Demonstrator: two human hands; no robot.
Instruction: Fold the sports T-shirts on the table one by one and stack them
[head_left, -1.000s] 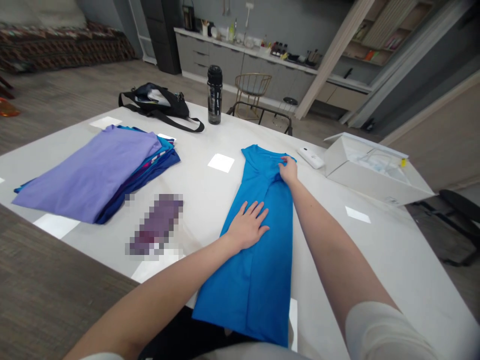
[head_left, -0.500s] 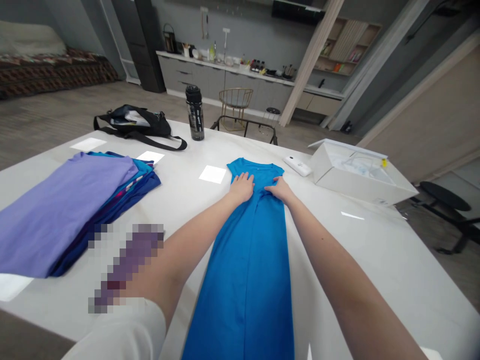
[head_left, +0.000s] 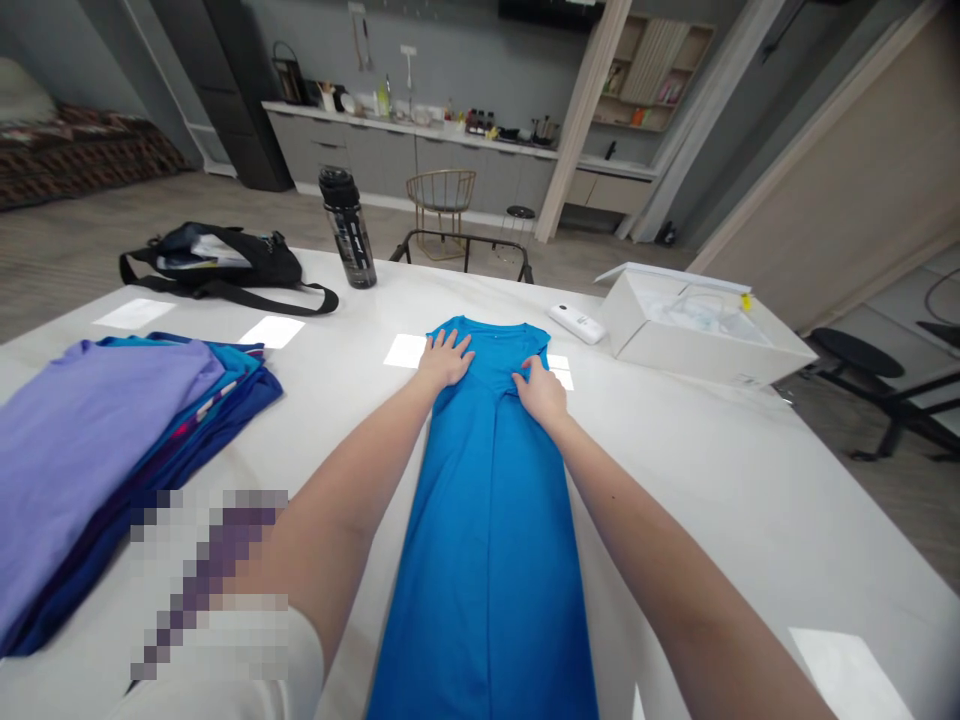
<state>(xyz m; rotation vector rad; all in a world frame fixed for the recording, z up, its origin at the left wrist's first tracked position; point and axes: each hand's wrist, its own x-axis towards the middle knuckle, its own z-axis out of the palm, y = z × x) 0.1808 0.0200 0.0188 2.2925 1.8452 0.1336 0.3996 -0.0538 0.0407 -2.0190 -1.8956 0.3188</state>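
A blue shirt [head_left: 491, 500] lies lengthwise on the white table, its neckline toward the far side and its sides folded into a long narrow strip. My left hand [head_left: 448, 360] rests flat on its upper left shoulder, fingers spread. On the upper right edge, my right hand [head_left: 541, 392] has its fingers curled in and pinches the fabric, which bunches into small creases between the two hands. The near end of the shirt runs out of view at the bottom.
Folded clothes [head_left: 112, 400] are piled at the left, a purple one on top. Farther back are a black bag [head_left: 225, 260] and a dark bottle [head_left: 349, 235]. At the right, a white device [head_left: 576, 323] lies beside an open white box [head_left: 705, 335]. A chair [head_left: 465, 240] stands behind the white table [head_left: 675, 440].
My left hand has slid outward to the left shoulder of the shirt, its fingers spreading wider. The right hand stays at the right edge, fingers curling more. The view has shifted slightly.
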